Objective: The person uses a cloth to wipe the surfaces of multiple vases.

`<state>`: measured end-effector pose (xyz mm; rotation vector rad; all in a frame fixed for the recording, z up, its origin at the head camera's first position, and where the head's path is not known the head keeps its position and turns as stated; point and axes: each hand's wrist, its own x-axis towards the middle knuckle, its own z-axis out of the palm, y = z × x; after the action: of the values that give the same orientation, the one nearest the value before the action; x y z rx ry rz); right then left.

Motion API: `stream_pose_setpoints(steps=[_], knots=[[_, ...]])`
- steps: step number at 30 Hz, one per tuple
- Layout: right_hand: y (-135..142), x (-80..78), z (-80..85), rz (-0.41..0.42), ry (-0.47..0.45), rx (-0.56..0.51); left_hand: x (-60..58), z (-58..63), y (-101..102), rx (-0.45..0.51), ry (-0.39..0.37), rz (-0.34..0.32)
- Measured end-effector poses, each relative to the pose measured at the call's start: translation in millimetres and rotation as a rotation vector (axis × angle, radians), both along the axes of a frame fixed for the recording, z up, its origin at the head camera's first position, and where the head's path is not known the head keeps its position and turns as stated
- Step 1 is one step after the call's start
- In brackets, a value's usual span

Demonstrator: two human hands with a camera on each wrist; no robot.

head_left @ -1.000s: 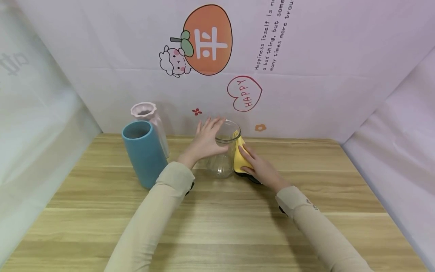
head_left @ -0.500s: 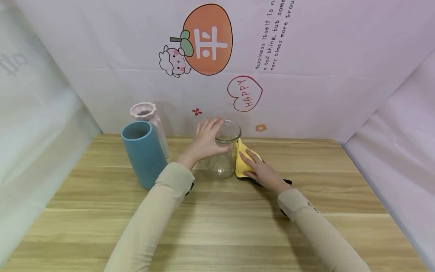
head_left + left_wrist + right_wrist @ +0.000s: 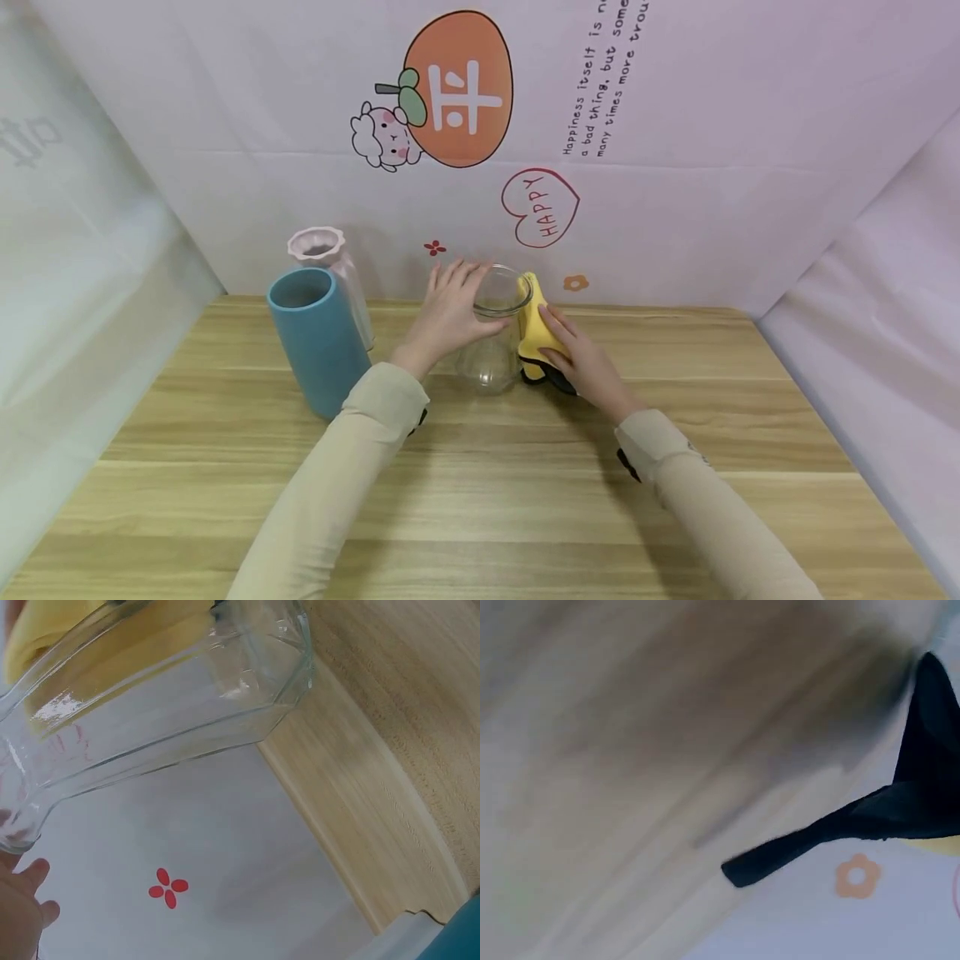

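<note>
Fingers and thumb of the left hand (image 3: 447,315) hold the mouth of a clear glass vase (image 3: 487,362), the thumb along the near side of its rim and the fingers fanned over the left. The right hand (image 3: 581,360) grasps a yellow cloth (image 3: 536,335), pressing it to the right side of the vase, just below and up to the rim; I cannot tell whether any of it tucks inside the mouth. The vase stands upright near the far edge of the desk (image 3: 480,508), about midway between the two far corners, and its glass shows the yellow through it. It has a rounded lip, a narrowed neck and faceted, see-through walls down to a thick base. The cloth is bunched and soft, bright yellow on one face and black on the other, the black showing along its lower part.

Further left, toward the far left corner, a tall matte blue vase (image 3: 318,350) stands with a shadowed interior. Just behind it is a pale pink vase (image 3: 348,283) with a scalloped rim, its mouth dark inside. A printed white cloth wall (image 3: 712,217) rises behind the desk's far edge.
</note>
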<state>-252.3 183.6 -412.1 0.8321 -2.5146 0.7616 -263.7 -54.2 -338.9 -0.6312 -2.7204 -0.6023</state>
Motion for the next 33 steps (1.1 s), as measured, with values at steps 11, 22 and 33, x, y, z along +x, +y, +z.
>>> stream_pose_setpoints(steps=[11, 22, 33], knots=[[-22, 5.0, 15.9, 0.069, -0.069, -0.022, -0.6, 3.6, -4, 0.015, -0.162, -0.08], [-26, 3.0, 5.5, 0.062, -0.066, 0.013, -1.2, 2.9, -6, 0.045, -0.189, -0.108], [-13, -2.1, -10.6, 0.128, 0.075, 0.117, -2.4, 3.6, -6, 0.023, -0.187, -0.108]])
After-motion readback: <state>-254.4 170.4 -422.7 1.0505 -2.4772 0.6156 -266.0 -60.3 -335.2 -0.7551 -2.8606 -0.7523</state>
